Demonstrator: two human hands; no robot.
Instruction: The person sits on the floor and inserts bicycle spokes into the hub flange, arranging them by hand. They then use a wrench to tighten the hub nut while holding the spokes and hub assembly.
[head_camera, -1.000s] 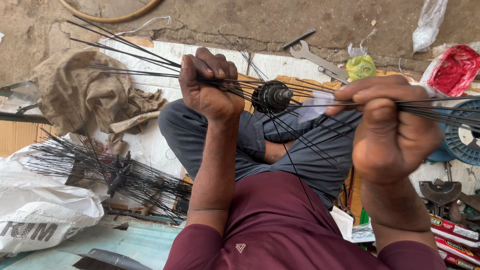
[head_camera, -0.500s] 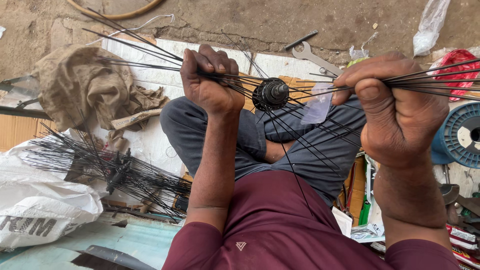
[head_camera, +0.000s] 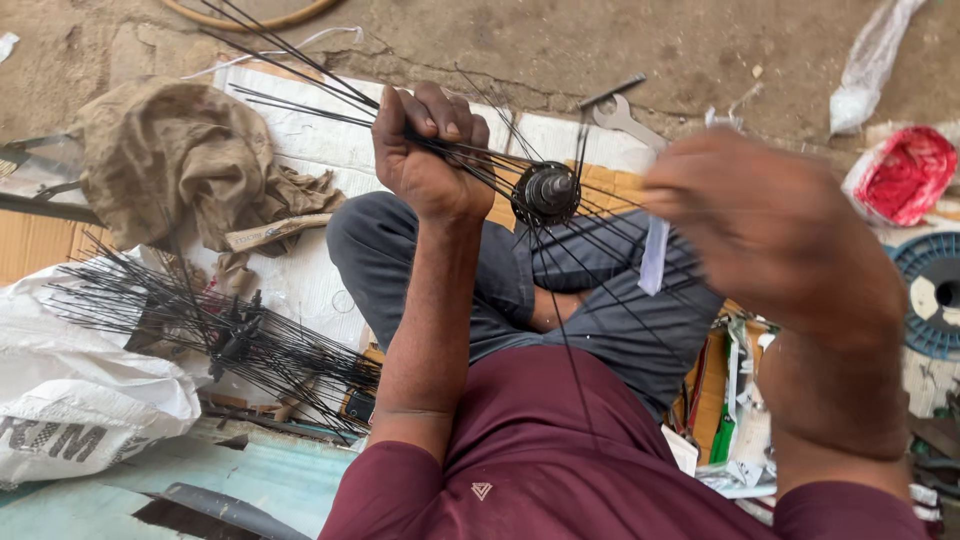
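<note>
Clearly, a bundle of thin black spokes is clenched in the left hand, the fist closed around it. From a black wheel hub, held above the lap with its axle end turned toward the camera, the spokes fan outward, the gripped bundle slanting up and left. The right hand is blurred; its grip cannot be told. A brown cloth, a second spoked hub, a wrench and a white sack are seen around.
</note>
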